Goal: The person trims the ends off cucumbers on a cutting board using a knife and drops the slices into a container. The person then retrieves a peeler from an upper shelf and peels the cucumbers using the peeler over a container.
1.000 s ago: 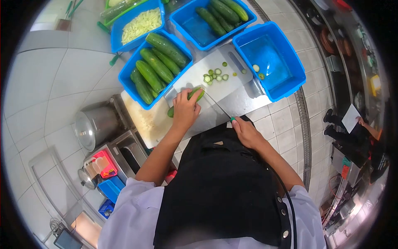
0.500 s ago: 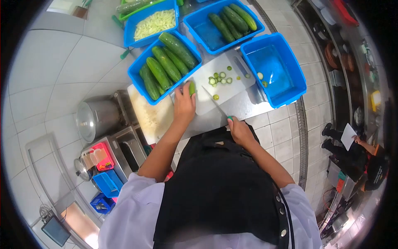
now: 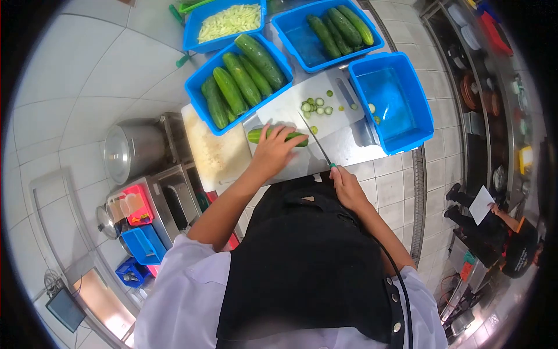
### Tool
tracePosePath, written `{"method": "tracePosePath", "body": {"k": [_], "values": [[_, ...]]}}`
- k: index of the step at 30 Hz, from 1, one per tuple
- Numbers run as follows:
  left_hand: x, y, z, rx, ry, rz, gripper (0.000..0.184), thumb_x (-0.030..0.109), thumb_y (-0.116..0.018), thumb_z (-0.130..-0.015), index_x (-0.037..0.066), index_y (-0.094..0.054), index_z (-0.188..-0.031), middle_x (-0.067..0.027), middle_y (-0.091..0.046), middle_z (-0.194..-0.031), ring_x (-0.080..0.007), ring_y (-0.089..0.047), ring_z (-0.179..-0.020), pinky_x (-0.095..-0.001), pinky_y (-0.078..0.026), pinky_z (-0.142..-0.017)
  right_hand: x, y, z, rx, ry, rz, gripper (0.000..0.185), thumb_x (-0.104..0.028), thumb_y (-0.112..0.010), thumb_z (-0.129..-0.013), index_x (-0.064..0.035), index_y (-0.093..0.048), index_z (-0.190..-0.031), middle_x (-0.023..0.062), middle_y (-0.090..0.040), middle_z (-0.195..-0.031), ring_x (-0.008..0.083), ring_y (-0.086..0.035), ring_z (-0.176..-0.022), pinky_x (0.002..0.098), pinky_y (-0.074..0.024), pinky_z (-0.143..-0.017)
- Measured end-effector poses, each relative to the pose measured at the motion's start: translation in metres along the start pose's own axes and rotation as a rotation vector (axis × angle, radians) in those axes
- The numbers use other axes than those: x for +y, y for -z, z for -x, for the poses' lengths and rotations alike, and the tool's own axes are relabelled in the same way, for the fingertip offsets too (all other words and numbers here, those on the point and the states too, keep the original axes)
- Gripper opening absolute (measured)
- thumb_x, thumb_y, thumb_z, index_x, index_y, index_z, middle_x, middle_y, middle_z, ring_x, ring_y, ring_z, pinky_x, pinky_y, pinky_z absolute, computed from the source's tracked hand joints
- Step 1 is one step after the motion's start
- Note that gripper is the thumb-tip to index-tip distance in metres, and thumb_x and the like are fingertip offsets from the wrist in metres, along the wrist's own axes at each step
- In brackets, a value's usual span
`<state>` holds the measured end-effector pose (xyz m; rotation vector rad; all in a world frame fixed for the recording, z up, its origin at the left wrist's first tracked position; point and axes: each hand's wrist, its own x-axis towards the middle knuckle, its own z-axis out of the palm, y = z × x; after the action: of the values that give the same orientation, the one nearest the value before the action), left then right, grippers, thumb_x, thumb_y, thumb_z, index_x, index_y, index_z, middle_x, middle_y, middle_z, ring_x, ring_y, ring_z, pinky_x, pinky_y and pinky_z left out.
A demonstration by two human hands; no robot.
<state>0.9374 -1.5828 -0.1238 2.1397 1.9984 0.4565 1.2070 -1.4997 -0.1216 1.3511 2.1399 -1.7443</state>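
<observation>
Cucumber lies held under the left hand, grip draped over it; the right hand clasps a knife.

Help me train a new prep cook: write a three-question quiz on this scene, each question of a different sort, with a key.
1. What lies under the left hand, and what does the right hand grip?

2. True or false: round slices lie on the white cutting board.

3. Where in the picture is the blue tub of pale cut strips?
A) lower right
B) upper left
C) lower left

Key:
1. A cucumber under the left hand; a knife in the right.
2. True.
3. B
</observation>
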Motion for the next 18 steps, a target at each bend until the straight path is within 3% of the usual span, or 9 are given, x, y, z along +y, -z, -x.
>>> {"method": "tracePosePath", "body": {"k": [2,3,5,6,8,16,18], "values": [[-0.011,-0.012,-0.007,0.047,0.216,0.168,0.045,0.019,-0.077,-0.089,0.019,-0.069,-0.133,-0.0095,-0.064,-0.122,-0.0349,-0.059,-0.121,-0.0522,-0.045,-0.104,0.004,-0.005,0.001,0.001,0.019,-0.010,0.044,-0.036,-0.040,-0.114,0.0025,-0.060,-0.112,0.0332,-0.068,-0.100,0.0553,-0.062,-0.102,0.0587,-0.0475,-0.085],[-0.011,-0.013,-0.011,0.048,0.211,0.169,0.045,0.019,-0.077,-0.089,0.019,-0.069,-0.133,-0.0095,-0.064,-0.122,-0.0349,-0.059,-0.121,-0.0522,-0.045,-0.104,0.003,-0.005,0.002,0.005,0.026,-0.020,0.043,-0.036,-0.040,-0.114,0.0025,-0.059,-0.113,0.0336,-0.067,-0.099,0.0556,-0.062,-0.102,0.0595,-0.0468,-0.085],[-0.008,-0.015,-0.013,0.160,0.422,0.205,0.041,0.018,-0.076,-0.091,0.017,-0.070,-0.131,-0.0101,-0.064,-0.113,-0.0345,-0.065,-0.108,-0.0455,-0.053,-0.092,0.002,-0.007,0.002,-0.010,0.031,0.009,0.042,-0.035,-0.040,-0.114,0.0023,-0.059,-0.114,0.0343,-0.067,-0.100,0.0559,-0.061,-0.102,0.0603,-0.0462,-0.085],[-0.007,-0.016,-0.013,0.151,0.417,0.207,0.041,0.018,-0.076,-0.091,0.017,-0.070,-0.131,-0.0101,-0.064,-0.113,-0.0345,-0.065,-0.108,-0.0455,-0.053,-0.092,-0.001,-0.008,0.001,-0.026,0.044,0.038,0.041,-0.035,-0.041,-0.114,0.0021,-0.058,-0.115,0.0351,-0.066,-0.100,0.0562,-0.061,-0.102,0.0611,-0.0456,-0.085],[-0.007,-0.017,-0.013,0.210,0.383,0.183,0.037,0.018,-0.076,-0.092,0.016,-0.071,-0.129,-0.0109,-0.064,-0.110,-0.0349,-0.068,-0.097,-0.0441,-0.056,-0.080,-0.005,-0.008,0.001,-0.026,0.033,0.047,0.040,-0.034,-0.041,-0.114,0.0019,-0.058,-0.116,0.0354,-0.066,-0.100,0.0565,-0.060,-0.102,0.0619,-0.0450,-0.085],[-0.008,-0.019,-0.015,0.246,0.323,0.117,0.035,0.017,-0.078,-0.091,0.017,-0.073,-0.125,-0.0103,-0.065,-0.111,-0.0332,-0.070,-0.095,-0.0430,-0.058,-0.078,-0.020,0.003,0.009,0.002,0.023,0.088,0.040,-0.034,-0.040,-0.114,0.0016,-0.058,-0.118,0.0365,-0.066,-0.101,0.0566,-0.060,-0.102,0.0642,-0.0438,-0.087],[-0.008,-0.018,-0.014,0.235,0.318,0.115,0.034,0.017,-0.078,-0.091,0.017,-0.073,-0.125,-0.0102,-0.065,-0.111,-0.0330,-0.070,-0.095,-0.0428,-0.058,-0.079,-0.022,0.010,0.006,-0.076,-0.042,0.119,0.041,-0.035,-0.039,-0.114,0.0013,-0.058,-0.118,0.0362,-0.066,-0.103,0.0566,-0.060,-0.104,0.0639,-0.0445,-0.089]]}}
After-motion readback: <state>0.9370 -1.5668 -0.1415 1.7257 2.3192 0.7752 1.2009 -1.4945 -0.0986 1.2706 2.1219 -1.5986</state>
